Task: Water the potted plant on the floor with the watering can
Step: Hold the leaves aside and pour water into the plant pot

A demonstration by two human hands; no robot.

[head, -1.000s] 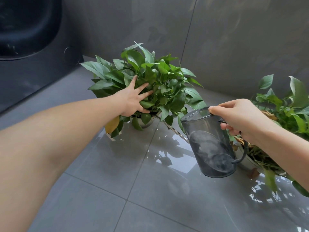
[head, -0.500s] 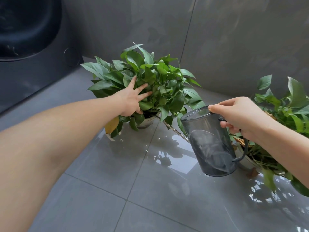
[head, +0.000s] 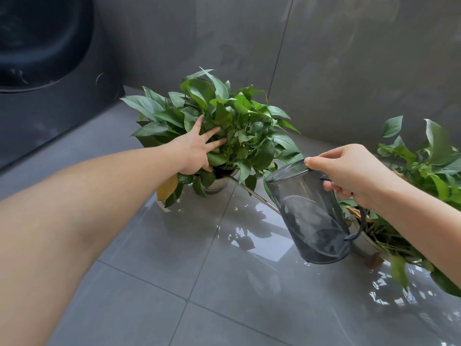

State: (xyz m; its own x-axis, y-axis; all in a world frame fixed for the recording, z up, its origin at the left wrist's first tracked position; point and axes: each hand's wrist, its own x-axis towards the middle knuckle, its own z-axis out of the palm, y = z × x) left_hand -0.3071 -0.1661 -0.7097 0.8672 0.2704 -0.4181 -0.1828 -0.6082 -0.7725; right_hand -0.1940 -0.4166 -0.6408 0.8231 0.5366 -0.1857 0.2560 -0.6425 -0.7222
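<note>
A leafy green potted plant (head: 239, 126) stands on the grey tiled floor in a pale pot (head: 219, 182), one yellow leaf hanging at its left. My left hand (head: 197, 148) presses into the foliage with fingers spread, pushing leaves aside. My right hand (head: 349, 171) grips the handle and rim of a smoky transparent watering can (head: 311, 216), tilted toward the plant. Its thin metal spout (head: 254, 193) reaches to the pot's rim under the leaves. Whether water flows is not visible.
A second potted plant (head: 424, 171) stands at the right, partly behind my right arm. A dark appliance with a round door (head: 45, 46) sits at the left. Grey wall panels close the back. The glossy floor tiles (head: 174, 245) reflect light.
My left hand has shifted slightly up and back in the leaves. The watering can has tipped a little further toward the plant, with its base lifted.
</note>
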